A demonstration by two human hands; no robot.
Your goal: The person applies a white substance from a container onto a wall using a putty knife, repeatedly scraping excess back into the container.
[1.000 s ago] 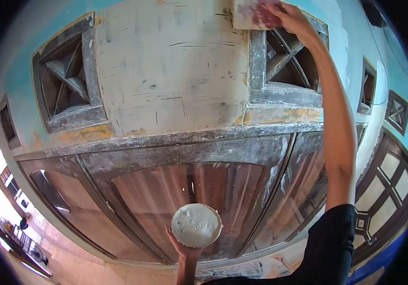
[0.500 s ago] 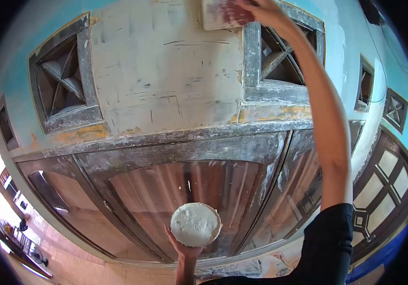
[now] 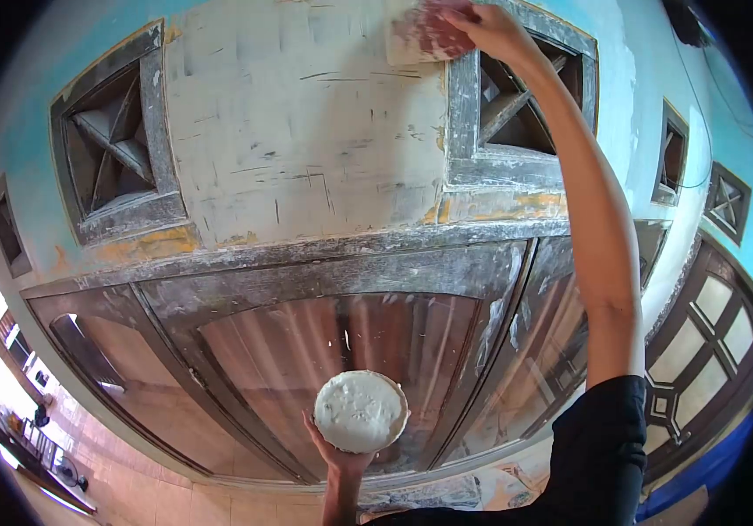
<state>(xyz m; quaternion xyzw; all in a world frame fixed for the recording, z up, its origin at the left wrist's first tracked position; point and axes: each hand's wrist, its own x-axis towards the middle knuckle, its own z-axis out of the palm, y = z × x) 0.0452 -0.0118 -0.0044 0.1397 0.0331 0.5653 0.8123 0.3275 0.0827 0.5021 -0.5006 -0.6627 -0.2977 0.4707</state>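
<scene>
My left hand (image 3: 341, 458) is closed around the underside of a round bowl of white putty (image 3: 361, 412), held low in front of the glass panels. Up high, my right hand (image 3: 492, 33) grips a broad, flat putty spreader (image 3: 429, 33), reddish and smeared with white. The spreader lies against the wall (image 3: 306, 123), beside the right vent opening. Grey-white filler covers this stretch of wall, with dark scratches and streaks in it. My right arm crosses in front of part of the vent frame.
Left and right of the patch are wooden vent frames (image 3: 118, 140) with crossed slats. Below runs a worn wooden beam (image 3: 341, 276) over glazed panels. A panelled door (image 3: 701, 342) stands at the right, and a fan (image 3: 68, 472) is on the tiled floor at lower left.
My right hand and the spreader have shifted slightly right and down along the wall. The bowl in my left hand stays almost in place.
</scene>
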